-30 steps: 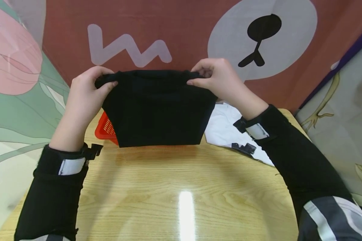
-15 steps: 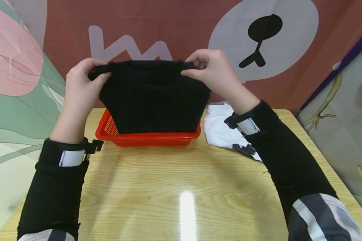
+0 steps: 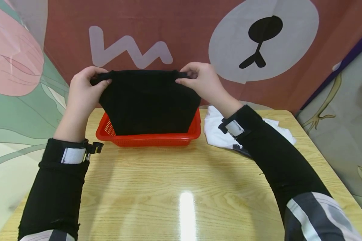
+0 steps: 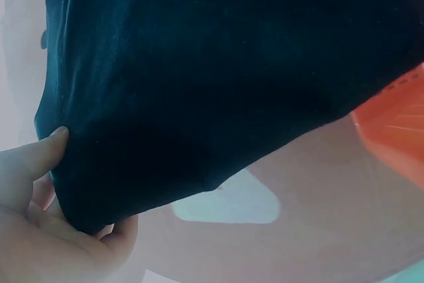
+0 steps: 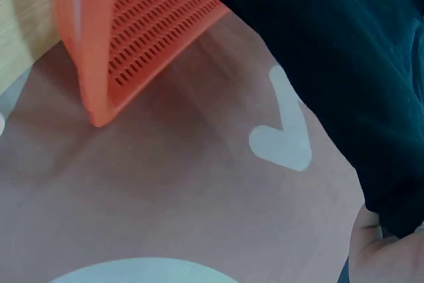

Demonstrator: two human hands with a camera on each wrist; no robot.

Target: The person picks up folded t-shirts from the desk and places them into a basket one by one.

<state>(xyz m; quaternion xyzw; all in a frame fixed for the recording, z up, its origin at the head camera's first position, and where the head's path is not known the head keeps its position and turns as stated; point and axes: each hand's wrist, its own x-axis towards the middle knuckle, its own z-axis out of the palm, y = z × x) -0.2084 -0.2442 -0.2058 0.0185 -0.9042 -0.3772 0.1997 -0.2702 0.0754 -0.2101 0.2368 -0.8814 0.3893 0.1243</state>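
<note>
A snug black fabric sleeve [image 3: 52, 194] covers the left forearm, a matching black sleeve [image 3: 289, 164] the right. The left cuff [image 3: 53, 154] bears a white rectangular patch [image 3: 73, 156], with a black clip [image 3: 96, 147] toward three o'clock; the right cuff [image 3: 251, 117] bears a second white patch [image 3: 234, 128], its dark clip [image 3: 223, 127] toward nine. Grey-and-white striped cloth [image 3: 315, 212] shows at the right sleeve's five-o'clock end.

On my screen, a brown-red wall [image 3: 181, 36] stands behind the yellow wooden counter [image 3: 144, 187]. It has a pale zigzag [image 3: 97, 50] and a big white snout [image 3: 229, 43] with a black nose [image 3: 265, 29]. I see a pink shape [image 3: 15, 53] at left, a pale wall [image 3: 353, 110] at right, and a bright light strip [image 3: 187, 214] shining on the wood.
</note>
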